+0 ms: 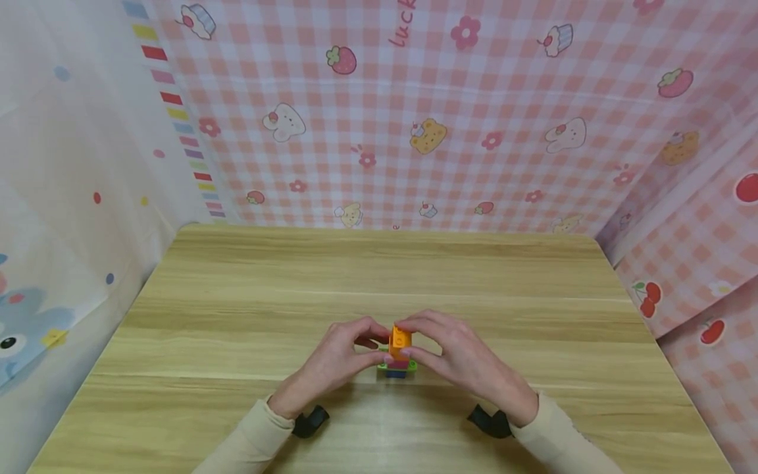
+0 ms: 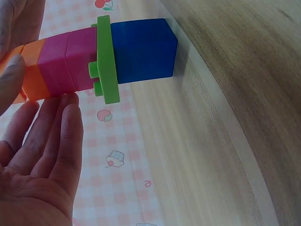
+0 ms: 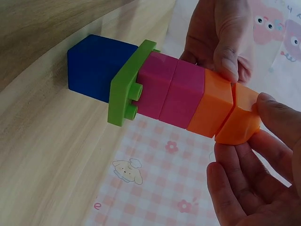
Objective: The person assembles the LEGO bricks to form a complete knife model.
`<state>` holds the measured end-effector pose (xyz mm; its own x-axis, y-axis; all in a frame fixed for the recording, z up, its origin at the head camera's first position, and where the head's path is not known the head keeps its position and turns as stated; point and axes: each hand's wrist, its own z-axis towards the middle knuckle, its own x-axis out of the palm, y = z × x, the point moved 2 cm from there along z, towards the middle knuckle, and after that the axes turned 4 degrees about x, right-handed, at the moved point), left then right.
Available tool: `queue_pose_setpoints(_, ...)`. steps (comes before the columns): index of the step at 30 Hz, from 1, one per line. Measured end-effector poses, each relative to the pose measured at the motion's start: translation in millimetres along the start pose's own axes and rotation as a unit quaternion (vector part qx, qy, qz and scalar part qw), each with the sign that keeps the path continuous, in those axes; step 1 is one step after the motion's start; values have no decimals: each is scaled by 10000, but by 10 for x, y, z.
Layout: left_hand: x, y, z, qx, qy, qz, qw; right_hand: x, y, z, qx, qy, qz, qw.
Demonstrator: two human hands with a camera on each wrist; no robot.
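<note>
A tower of large toy bricks stands upright on the table in front of me. At its base is a blue brick (image 3: 94, 68), then a thin green plate (image 3: 123, 89) with studs, two magenta bricks (image 3: 176, 92) and two orange ones. My right hand (image 1: 458, 349) pinches the top orange brick (image 3: 240, 108) between thumb and fingers; a thin, slightly uneven seam shows below it. From the other side, my left hand (image 1: 337, 355) pinches the tower around the lower orange brick (image 3: 210, 106), thumb on one face and fingertips across from it.
The light wooden table (image 1: 237, 289) reaches back to a pink checked cloth (image 1: 379, 99). A white patterned cloth (image 1: 65, 164) hangs at the left and another checked cloth (image 1: 687, 263) at the right. Black curved pieces (image 1: 310, 421) sit at both wrists.
</note>
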<state>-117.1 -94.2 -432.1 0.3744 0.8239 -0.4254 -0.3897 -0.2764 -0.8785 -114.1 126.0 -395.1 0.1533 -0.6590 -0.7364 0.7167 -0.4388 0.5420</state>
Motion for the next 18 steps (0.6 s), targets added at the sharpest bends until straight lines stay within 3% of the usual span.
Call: queue_pose_setpoints(18,-9,-16,3,35,102,82,9999,-10,3,18,-69,125,-177,9997)
